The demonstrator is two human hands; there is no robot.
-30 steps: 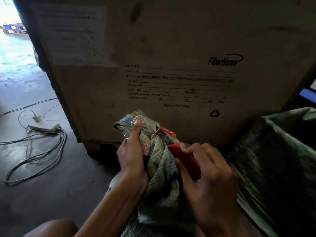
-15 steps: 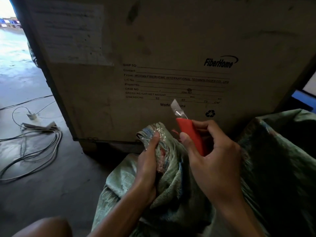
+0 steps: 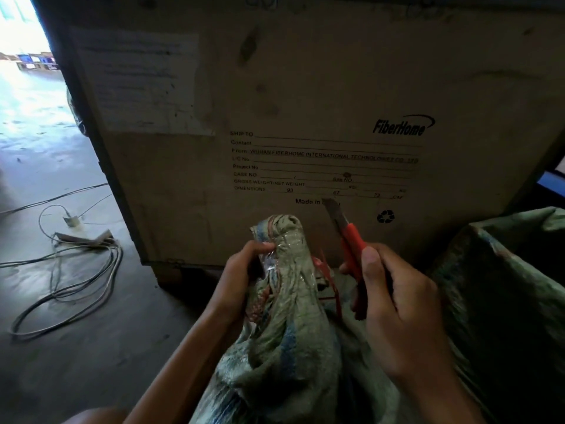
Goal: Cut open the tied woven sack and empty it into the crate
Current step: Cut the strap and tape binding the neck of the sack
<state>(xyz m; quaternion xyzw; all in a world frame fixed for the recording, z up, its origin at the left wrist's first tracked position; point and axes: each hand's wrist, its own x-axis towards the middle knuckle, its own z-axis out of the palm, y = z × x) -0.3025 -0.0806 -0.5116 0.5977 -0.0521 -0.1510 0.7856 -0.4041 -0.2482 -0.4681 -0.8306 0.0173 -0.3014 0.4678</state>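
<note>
Head view: left hand [image 3: 241,270] clenches the soft, floppy sack [image 3: 284,301] neck; right hand [image 3: 397,304] grips knife [image 3: 351,240] just beside; hold below tie.

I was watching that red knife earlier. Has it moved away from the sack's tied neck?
Yes. The red knife has lifted off the tied neck; its blade now points up against the crate's printed label.

A dim concrete floor [image 3: 91,347] runs left to a glaring bright doorway [image 3: 18,35] in the upper left corner, loose pale cables [image 3: 76,280] coil near the floor's left edge, and a blue panel [image 3: 550,182] shows at the right edge.
</note>
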